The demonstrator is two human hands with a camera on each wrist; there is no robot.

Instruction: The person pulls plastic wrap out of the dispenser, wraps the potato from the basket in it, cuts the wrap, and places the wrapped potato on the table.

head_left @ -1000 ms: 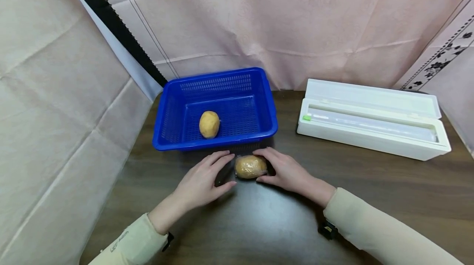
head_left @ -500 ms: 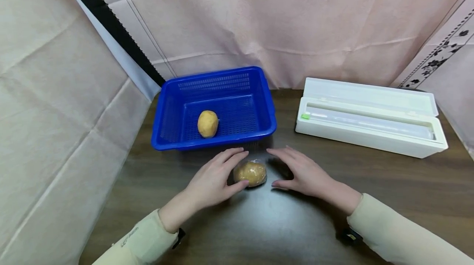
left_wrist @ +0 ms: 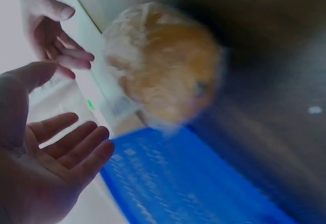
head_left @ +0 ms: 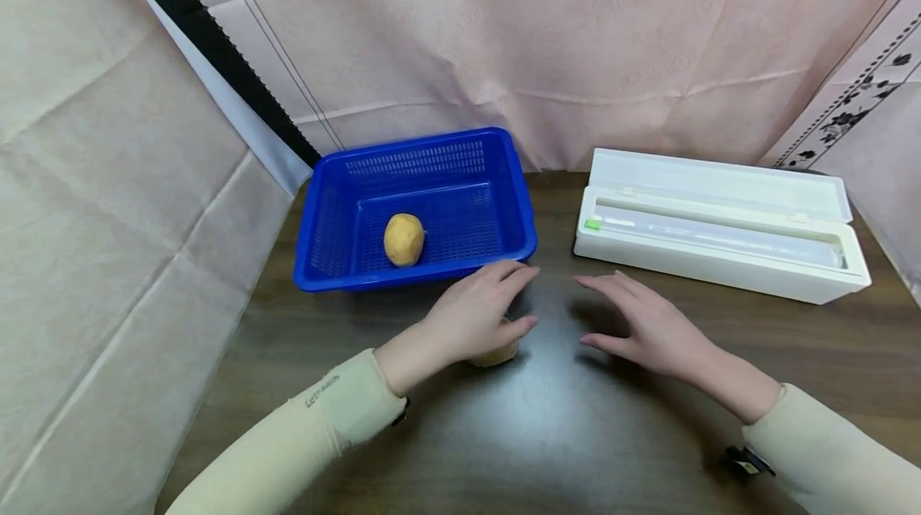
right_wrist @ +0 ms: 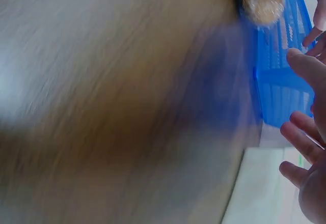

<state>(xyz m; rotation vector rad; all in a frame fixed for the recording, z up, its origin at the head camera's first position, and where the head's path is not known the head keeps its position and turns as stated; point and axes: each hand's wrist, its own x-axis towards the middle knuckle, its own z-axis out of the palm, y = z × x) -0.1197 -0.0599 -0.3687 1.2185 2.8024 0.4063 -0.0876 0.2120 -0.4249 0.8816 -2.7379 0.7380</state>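
A potato (head_left: 500, 355) wrapped in clear plastic film lies on the dark wooden table, partly hidden in the head view by my left hand (head_left: 468, 319). That hand hovers over it with fingers extended and holds nothing. In the left wrist view the wrapped potato (left_wrist: 170, 71) shows apart from the fingers. To the right, my right hand (head_left: 647, 331) is raised over the table with its fingers spread and nothing in them. Another potato (head_left: 404, 240) lies inside the blue plastic basket (head_left: 413, 279) behind the hands.
A long white cling film box (head_left: 719, 267) stands at the back right. Its lid (head_left: 719, 183) is raised, and a roll of film (head_left: 719, 237) lies inside. A pale cloth (head_left: 576, 35) hangs behind the table (head_left: 547, 451).
My right hand has let go of the wrapped potato and moved off to the right. My left hand has moved right, over the potato, which now sits slightly nearer me.
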